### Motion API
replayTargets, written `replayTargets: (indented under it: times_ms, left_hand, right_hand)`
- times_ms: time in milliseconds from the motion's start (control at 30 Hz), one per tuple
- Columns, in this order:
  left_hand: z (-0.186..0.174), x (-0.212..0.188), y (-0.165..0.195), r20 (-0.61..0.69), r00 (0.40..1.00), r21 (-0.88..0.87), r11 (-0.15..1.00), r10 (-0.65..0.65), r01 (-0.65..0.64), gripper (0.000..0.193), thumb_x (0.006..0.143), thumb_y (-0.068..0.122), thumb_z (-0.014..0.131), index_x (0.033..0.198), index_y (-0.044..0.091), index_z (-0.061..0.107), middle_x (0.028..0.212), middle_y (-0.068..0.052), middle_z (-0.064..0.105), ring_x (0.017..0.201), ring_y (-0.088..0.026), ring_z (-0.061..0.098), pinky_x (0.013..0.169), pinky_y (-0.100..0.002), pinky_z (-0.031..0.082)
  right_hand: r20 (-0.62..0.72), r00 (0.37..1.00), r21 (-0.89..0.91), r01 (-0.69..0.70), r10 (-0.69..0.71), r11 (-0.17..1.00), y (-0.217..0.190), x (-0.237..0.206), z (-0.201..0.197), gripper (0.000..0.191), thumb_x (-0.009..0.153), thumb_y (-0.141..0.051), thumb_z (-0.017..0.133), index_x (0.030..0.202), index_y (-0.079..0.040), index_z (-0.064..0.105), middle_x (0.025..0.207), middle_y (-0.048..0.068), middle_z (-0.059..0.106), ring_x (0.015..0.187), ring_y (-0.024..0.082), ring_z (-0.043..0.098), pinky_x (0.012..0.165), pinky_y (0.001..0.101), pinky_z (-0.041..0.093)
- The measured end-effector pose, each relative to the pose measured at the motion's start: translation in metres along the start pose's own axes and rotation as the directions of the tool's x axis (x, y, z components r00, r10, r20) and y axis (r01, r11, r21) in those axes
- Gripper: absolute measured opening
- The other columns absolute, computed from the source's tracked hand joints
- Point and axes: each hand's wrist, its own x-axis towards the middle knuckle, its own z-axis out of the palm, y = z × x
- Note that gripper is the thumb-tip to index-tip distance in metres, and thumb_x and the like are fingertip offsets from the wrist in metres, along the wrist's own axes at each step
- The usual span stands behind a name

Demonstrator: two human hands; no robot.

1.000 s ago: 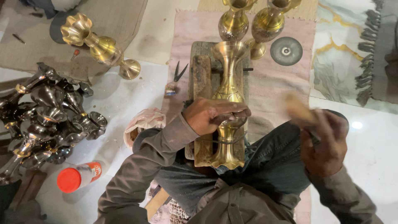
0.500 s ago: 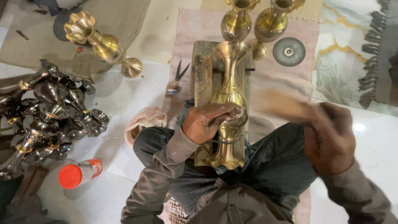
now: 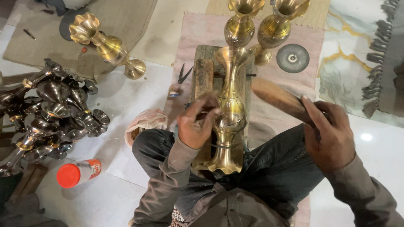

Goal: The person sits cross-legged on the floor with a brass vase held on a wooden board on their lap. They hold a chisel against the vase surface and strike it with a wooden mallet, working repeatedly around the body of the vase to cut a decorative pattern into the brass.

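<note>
A tall brass vase point(image 3: 229, 111) lies lengthwise on a wooden block point(image 3: 205, 75) between my knees, its flared mouth pointing away from me. My left hand point(image 3: 197, 122) is closed around a small tool that presses against the vase's belly. My right hand point(image 3: 328, 134) grips a wooden mallet point(image 3: 277, 98), its blurred head raised to the right of the vase, close to the neck.
Two upright brass vases point(image 3: 240, 25) point(image 3: 280, 25) stand beyond the block, with a round metal disc point(image 3: 293, 58) beside them. Another brass vase point(image 3: 107, 44) lies at upper left. Several dark unpolished vases point(image 3: 50, 109) are heaped at left. A red-capped bottle point(image 3: 78, 173), scissors point(image 3: 183, 75).
The mallet has swung from the right in toward the vase. My left hand has shifted a little up along the vase's body.
</note>
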Motion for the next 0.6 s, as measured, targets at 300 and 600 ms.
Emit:
replayTargets:
  times_ms: [300, 600]
  left_hand:
    - [0.035, 0.017, 0.005, -0.050, 0.935, -0.106, 0.933, -0.352, 0.345, 0.053, 0.094, 0.003, 0.072, 0.144, -0.001, 0.053, 0.098, -0.012, 0.077, 0.081, -0.012, 0.076, 0.069, -0.027, 0.064]
    - [0.061, 0.016, 0.014, -0.253, 0.908, 0.044, 0.933, -0.334, 0.356, 0.049, 0.092, 0.001, 0.072, 0.137, 0.000, 0.054, 0.100, -0.014, 0.077, 0.082, -0.015, 0.076, 0.069, -0.028, 0.063]
  right_hand:
    - [0.324, 0.937, -0.276, 0.226, -0.131, 0.934, 0.060, 0.036, 0.022, 0.068, 0.081, -0.005, 0.068, 0.146, -0.023, 0.061, 0.110, 0.008, 0.061, 0.098, 0.030, 0.061, 0.083, 0.0482, 0.049]
    - [0.381, 0.885, -0.343, 0.404, -0.267, 0.848, 0.087, 0.088, 0.017, 0.076, 0.076, -0.006, 0.070, 0.147, -0.029, 0.059, 0.120, 0.009, 0.061, 0.106, 0.031, 0.060, 0.086, 0.0507, 0.050]
